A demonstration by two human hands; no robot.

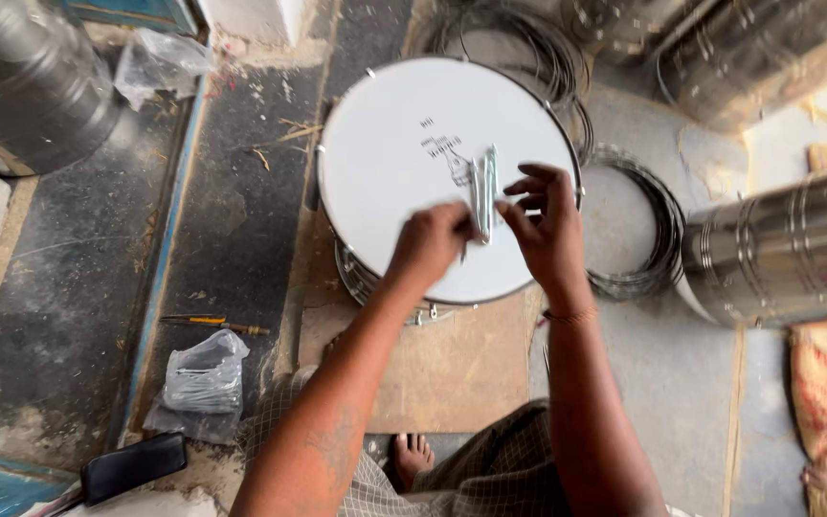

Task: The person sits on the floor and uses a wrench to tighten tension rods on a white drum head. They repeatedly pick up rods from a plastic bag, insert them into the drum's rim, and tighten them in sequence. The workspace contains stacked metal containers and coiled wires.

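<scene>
A round drum with a white skin (404,115) and a metal rim stands on the floor in front of me. On its skin lies a small bundle of shiny metal rods (483,187), with a few small metal pieces (440,146) just beyond. My left hand (430,244) is closed on the near end of the bundle. My right hand (543,218) hovers at the bundle's right side, fingers curled and apart, fingertips touching or nearly touching the rods.
Coils of wire rings (658,239) lie right of the drum. Steel drum shells lie at right (787,254), top right (758,48) and top left (26,86). A plastic bag (205,375), a screwdriver (217,324) and a black case (134,466) lie at left. A wooden board (457,369) sits under the drum.
</scene>
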